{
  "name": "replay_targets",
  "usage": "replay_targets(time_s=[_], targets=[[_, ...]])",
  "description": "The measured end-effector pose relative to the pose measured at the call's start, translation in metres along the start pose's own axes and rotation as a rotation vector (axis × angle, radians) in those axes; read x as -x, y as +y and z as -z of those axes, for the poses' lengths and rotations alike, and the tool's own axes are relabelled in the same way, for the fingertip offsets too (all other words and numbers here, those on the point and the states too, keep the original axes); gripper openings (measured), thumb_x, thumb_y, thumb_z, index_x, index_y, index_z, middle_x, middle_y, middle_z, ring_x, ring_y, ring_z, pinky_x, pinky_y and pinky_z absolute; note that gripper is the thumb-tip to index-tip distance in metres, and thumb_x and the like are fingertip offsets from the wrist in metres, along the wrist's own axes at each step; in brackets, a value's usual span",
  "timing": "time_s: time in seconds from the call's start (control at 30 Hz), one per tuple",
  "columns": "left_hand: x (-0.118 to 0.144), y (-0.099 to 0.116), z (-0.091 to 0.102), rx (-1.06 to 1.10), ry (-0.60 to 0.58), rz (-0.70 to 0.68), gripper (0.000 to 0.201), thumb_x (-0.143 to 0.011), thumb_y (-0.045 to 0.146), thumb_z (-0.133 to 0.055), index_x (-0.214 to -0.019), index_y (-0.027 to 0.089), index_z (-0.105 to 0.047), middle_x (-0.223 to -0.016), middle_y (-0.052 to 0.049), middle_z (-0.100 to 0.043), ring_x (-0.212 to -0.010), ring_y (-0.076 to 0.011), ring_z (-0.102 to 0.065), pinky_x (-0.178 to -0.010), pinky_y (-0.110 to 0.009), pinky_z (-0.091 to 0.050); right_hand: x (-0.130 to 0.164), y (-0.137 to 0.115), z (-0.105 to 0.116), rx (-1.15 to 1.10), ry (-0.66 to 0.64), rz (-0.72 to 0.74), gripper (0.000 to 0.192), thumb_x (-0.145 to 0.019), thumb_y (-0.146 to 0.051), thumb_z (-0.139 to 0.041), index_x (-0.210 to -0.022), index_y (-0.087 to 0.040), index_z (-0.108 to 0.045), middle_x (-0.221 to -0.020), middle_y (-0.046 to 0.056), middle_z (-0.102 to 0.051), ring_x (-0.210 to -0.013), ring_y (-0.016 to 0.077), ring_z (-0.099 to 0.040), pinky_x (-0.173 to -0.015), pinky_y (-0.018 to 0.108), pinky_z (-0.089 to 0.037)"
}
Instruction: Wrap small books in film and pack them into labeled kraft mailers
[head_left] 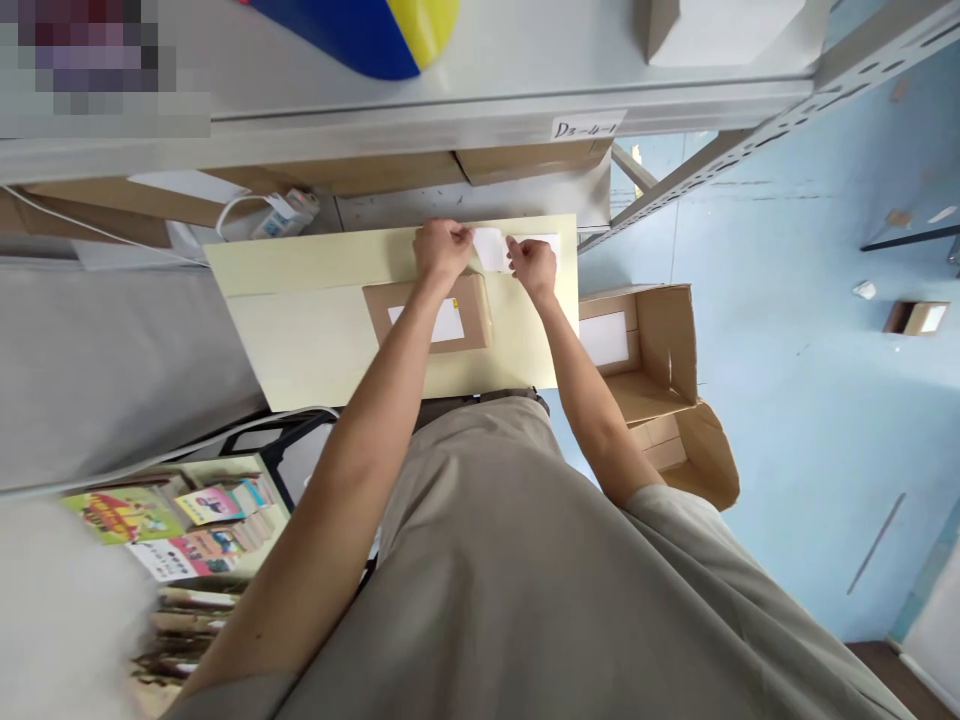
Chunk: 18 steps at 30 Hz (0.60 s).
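Above the brown box [431,315], both hands [442,250] [532,265] pinch a white label [491,248], its length running left-right.

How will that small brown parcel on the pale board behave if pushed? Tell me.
The small brown parcel lies flat and low on the pale board, so it would probably slide, not tip or roll. Its squared cardboard faces look stiff. Being small, it is likely light.

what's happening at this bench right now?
A person stands at a pale yellow work board under a grey metal shelf. Both hands, left hand and right hand, pinch a white paper label sheet just beyond a small brown cardboard parcel with a white label. An open brown cardboard box sits on the blue floor to the right.
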<state>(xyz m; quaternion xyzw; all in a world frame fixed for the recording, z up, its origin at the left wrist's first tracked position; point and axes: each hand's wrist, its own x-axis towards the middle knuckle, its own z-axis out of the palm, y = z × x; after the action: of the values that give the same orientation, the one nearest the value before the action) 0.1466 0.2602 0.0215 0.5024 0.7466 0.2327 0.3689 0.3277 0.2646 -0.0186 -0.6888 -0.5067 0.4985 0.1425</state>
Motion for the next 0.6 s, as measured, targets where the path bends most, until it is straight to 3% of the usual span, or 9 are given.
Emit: replay_targets(time_s=[0.1,0.2,0.5,0.6], targets=[[-0.002,-0.006,0.009,-0.072,-0.001,0.033,0.027,-0.102,0.043,-0.072,-0.112,0.02,-0.083,-0.111,-0.014,-0.087,-0.127,-0.0347,-0.077,-0.113,-0.044,-0.055,-0.025,0.002,-0.014,-0.026,-0.045,-0.143,0.046,-0.118,-0.047,-0.065,-0.08,-0.023,-0.073,-0.067,0.001,-0.076,-0.069,0.0195,-0.081,-0.089,0.03,-0.067],[-0.002,-0.007,0.015,-0.087,0.004,0.042,0.027,-0.101,0.042,-0.07,-0.111,0.02,-0.083,-0.109,-0.014,-0.087,-0.124,-0.0348,-0.077,-0.11,-0.043,-0.056,-0.035,0.002,-0.026,-0.023,-0.032,-0.204,0.047,-0.118,-0.044,-0.065,-0.075,-0.024,-0.071,-0.056,0.0,-0.069,-0.065,0.0209,-0.079,-0.093,0.032,-0.067],[-0.015,-0.022,0.015,-0.072,0.014,0.081,0.033,-0.102,0.05,-0.075,-0.105,0.018,-0.081,-0.106,-0.015,-0.085,-0.125,-0.0363,-0.077,-0.114,-0.043,-0.056,-0.042,0.008,-0.035,0.044,0.026,-0.227,0.049,-0.113,-0.058,-0.07,-0.079,-0.023,-0.078,-0.062,0.007,-0.073,-0.083,0.0293,-0.085,-0.104,0.04,-0.067],[-0.023,-0.032,0.01,-0.101,0.027,0.124,0.026,-0.1,0.044,-0.076,-0.099,0.018,-0.08,-0.1,-0.014,-0.082,-0.122,-0.0363,-0.078,-0.116,-0.046,-0.056,-0.041,0.005,-0.032,0.041,0.003,-0.235,0.051,-0.114,-0.057,-0.068,-0.076,-0.024,-0.077,-0.054,0.004,-0.068,-0.074,0.0281,-0.084,-0.101,0.039,-0.068]])
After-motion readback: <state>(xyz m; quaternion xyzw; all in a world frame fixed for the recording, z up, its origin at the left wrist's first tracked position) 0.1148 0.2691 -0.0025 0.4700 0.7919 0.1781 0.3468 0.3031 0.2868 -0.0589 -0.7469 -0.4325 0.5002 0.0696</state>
